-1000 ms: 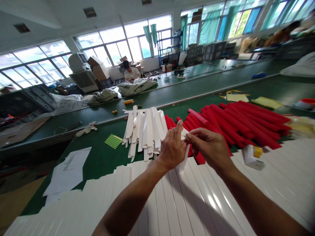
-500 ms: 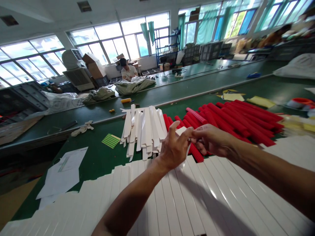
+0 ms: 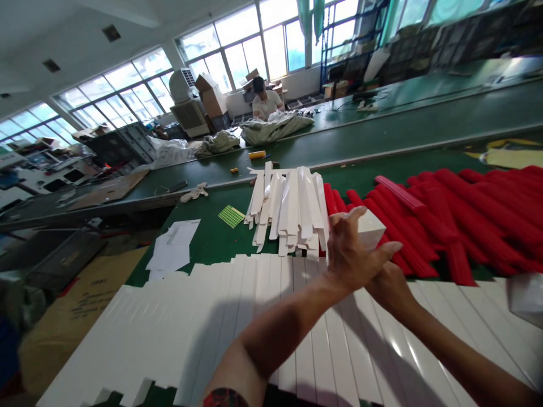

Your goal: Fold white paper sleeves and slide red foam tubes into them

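Note:
My left hand [image 3: 350, 251] is closed around a small white carton [image 3: 371, 229], whose closed end points away from me between the thumb and the raised fingers. My right hand [image 3: 390, 285] is just behind and below it, touching or overlapping the left; its fingers are hidden. Under both forearms lies a wide row of long white cartons [image 3: 297, 316] side by side. Beyond the hands, a pile of flat white cardboard strips [image 3: 291, 209] is on the left. To the right is a heap of red ribbed tubes [image 3: 449, 215].
Paper sheets [image 3: 173, 249], a green sticker sheet [image 3: 231, 216] and a white glove [image 3: 194, 193] lie on the green table [image 3: 224, 243] to the left. At the right edge is a blurred white object [image 3: 526, 297]. A person [image 3: 267, 102] sits at a farther table.
My view has swung right-to-left, so the scene shifts right. My right hand has moved from the carton's end to below my left hand. The carton's end now faces away from me.

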Motion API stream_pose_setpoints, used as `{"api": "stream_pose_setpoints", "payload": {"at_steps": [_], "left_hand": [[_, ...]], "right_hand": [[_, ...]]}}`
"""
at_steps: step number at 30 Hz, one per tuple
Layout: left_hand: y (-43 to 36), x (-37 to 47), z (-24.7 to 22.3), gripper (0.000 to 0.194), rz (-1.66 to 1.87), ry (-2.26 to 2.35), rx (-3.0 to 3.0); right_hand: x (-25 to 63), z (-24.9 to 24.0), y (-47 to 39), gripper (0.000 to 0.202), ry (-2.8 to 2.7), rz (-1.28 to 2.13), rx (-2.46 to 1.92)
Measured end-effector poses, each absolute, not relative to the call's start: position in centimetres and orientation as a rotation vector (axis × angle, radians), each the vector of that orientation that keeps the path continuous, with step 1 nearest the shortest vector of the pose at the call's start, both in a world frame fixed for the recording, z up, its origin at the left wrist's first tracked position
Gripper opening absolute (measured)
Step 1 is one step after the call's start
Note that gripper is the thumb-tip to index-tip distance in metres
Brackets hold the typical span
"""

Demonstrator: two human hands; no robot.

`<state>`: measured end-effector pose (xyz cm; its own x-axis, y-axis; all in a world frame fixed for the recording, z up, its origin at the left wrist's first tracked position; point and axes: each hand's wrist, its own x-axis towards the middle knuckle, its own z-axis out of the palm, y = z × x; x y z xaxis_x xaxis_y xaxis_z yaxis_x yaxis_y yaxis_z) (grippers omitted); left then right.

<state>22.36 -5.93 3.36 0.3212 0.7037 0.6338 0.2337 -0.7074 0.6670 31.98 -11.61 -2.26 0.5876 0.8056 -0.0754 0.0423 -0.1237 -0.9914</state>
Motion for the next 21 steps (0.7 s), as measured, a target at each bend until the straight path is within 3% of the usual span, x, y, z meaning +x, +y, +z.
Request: {"api": "stream_pose_setpoints", "payload": {"at_steps": [5, 10, 15, 21], "left_hand": [[-5.2, 20.2, 3.1, 0.082, 1.229, 1.125, 2.006], [-2.4, 12.7, -0.9, 0.057, 0.654, 1.722, 2.039], [-0.7, 7.4, -6.8, 0.038, 0.345, 1.992, 2.013], [2.9, 3.9, -8.1, 0.046, 0.245, 2.127, 2.083]], "right_hand": [[27.5, -4.7, -12.5, 0.031, -1.505, 0.401, -1.863], [20.0, -7.4, -11.4, 0.042, -1.804, 0.846, -1.969], [13.5, -11.1, -9.4, 0.041, -1.951, 1.105, -1.923], [11.0, -13.4, -6.8, 0.031, -2.096, 1.179, -1.794]]}}
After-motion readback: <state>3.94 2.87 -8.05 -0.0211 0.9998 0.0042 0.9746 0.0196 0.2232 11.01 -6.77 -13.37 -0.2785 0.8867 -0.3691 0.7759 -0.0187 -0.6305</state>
